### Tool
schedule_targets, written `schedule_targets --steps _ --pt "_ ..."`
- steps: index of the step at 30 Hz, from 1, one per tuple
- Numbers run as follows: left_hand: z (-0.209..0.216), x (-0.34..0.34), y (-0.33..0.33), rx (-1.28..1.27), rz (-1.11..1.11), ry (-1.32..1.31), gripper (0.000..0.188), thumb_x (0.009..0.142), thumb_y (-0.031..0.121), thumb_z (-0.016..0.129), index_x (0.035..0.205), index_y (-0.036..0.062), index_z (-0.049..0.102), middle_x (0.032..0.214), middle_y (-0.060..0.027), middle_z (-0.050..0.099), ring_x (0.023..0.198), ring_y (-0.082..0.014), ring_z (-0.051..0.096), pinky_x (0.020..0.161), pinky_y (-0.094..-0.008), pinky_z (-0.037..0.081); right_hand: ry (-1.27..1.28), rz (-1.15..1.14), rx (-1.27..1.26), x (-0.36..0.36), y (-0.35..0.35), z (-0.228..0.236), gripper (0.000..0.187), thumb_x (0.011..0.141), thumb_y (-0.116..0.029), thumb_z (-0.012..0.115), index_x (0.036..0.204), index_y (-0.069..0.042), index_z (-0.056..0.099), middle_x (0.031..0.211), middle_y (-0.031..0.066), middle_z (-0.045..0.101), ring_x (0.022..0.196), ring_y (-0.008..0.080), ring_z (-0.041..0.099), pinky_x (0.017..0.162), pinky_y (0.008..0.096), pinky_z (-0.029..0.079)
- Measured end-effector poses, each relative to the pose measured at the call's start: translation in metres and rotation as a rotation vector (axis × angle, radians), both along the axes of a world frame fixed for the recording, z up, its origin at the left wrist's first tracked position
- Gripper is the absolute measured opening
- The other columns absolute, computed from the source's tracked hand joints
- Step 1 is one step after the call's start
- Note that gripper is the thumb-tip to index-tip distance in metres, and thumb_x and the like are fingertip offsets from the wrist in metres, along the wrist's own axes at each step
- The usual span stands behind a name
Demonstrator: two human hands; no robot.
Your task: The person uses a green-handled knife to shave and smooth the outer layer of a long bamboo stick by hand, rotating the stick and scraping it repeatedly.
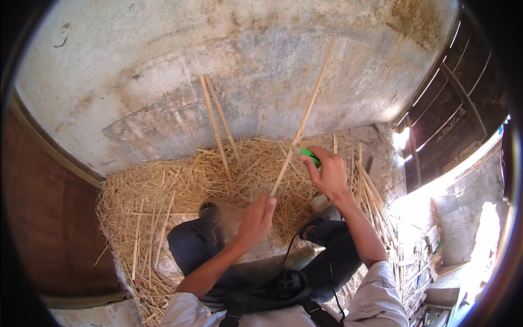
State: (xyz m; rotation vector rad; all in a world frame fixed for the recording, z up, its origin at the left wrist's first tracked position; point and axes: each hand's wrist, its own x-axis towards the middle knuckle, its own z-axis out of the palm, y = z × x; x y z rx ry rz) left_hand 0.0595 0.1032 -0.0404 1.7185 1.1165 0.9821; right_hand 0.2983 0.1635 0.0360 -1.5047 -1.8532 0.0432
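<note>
My left hand [256, 218] is closed around the lower end of a long, thin, pale wooden stick [311, 98]. The stick slants up and away to the right, its far part in front of the wall. In my right hand [328, 171] is a small tool with a green handle [311, 157], my fingers wrapped round it. The tool's tip meets the stick, or nearly so, about a third of the way up from my left hand. What kind of tool it is, I cannot make out for certain.
Two pale sticks [216, 125] lean on the stained wall [163, 65]. Straw-like shavings [158, 180] cover the floor around my legs. More long sticks [373, 201] lie at the right, and several [143, 240] at the left. A brown panel [54, 218] stands at far left.
</note>
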Motion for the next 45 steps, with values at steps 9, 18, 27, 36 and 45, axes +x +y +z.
schedule_targets --steps 9,18,27,36,45 --pt "0.001 0.001 -0.004 -0.044 -0.028 0.021 0.038 0.118 0.033 0.044 0.096 0.0022 0.051 0.071 -0.0143 0.050 0.062 -0.0308 0.051 0.063 -0.0467 0.041 -0.029 -0.088 0.100 0.000 0.005 0.004 0.028 0.101 -0.035 0.076 0.108 -0.008 0.078 0.085 0.0131 0.075 0.070 0.0317 0.074 0.062 0.0425 0.056" --pt "-0.009 -0.006 0.000 -0.313 -0.075 -0.319 0.040 0.120 0.039 0.036 0.105 0.0078 0.055 0.077 0.0041 0.041 0.063 -0.0054 0.035 0.058 -0.0261 0.030 0.037 0.043 -0.086 -0.010 -0.008 -0.002 0.027 0.102 -0.034 0.075 0.105 -0.008 0.074 0.079 0.0133 0.072 0.066 0.0332 0.071 0.060 0.0439 0.054" --pt "0.004 -0.011 0.008 -0.052 0.011 -0.005 0.042 0.118 0.043 0.044 0.115 0.0013 0.051 0.072 -0.0160 0.054 0.065 -0.0312 0.056 0.063 -0.0464 0.041 -0.055 0.363 0.013 -0.037 -0.024 -0.028 0.025 0.099 -0.032 0.077 0.109 -0.009 0.075 0.091 0.0099 0.073 0.068 0.0322 0.071 0.059 0.0422 0.057" --pt "0.004 -0.013 0.007 0.055 0.092 0.131 0.036 0.117 0.036 0.048 0.114 0.0006 0.049 0.071 -0.0250 0.059 0.067 -0.0480 0.063 0.060 -0.0562 0.043 -0.051 0.290 -0.021 -0.040 -0.024 -0.028 0.029 0.098 -0.036 0.079 0.109 -0.010 0.078 0.091 0.0073 0.075 0.065 0.0308 0.072 0.056 0.0420 0.056" --pt "0.005 -0.010 0.006 0.066 0.127 0.271 0.035 0.117 0.036 0.046 0.109 0.0019 0.047 0.069 -0.0251 0.061 0.066 -0.0497 0.064 0.058 -0.0576 0.045 -0.098 0.178 0.107 -0.025 -0.012 -0.026 0.030 0.098 -0.037 0.079 0.108 -0.010 0.078 0.088 0.0091 0.076 0.063 0.0303 0.072 0.055 0.0393 0.056"
